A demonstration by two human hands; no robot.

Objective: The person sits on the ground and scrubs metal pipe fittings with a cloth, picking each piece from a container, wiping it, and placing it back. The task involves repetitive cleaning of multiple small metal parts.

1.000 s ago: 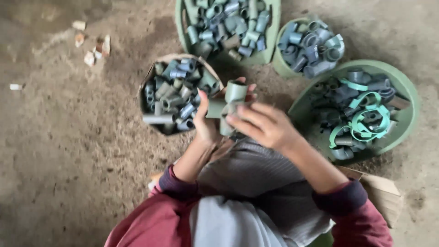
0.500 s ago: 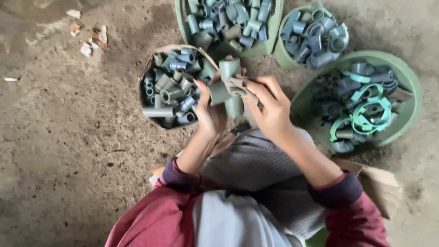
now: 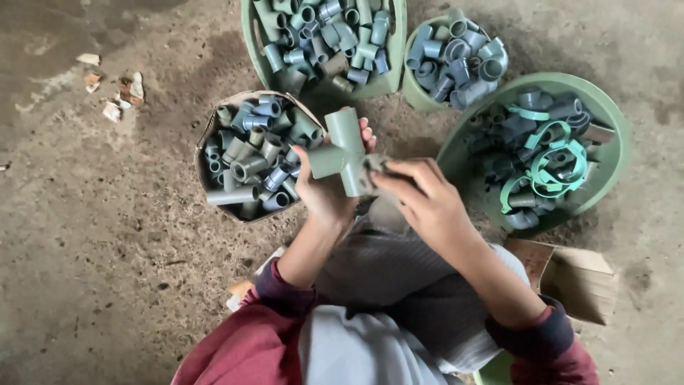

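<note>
The left hand [image 3: 324, 189] is closed around a grey-green plastic T-shaped pipe fitting [image 3: 343, 151], held above the lap. Its long axis runs nearly upright, tilted slightly, its side branch pointing left. The right hand [image 3: 420, 203] pinches a small crumpled grey pad [image 3: 374, 171] against the fitting's lower end.

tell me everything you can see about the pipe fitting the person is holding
The tee fitting is a dull grey-green, plastic-looking pipe joint with a long run and a side branch pointing toward the cardboard box of similar parts. It is held above the floor, its run roughly upright in the picture. The left hand cups it from behind; the right hand presses a small greyish piece against its lower end.
</note>
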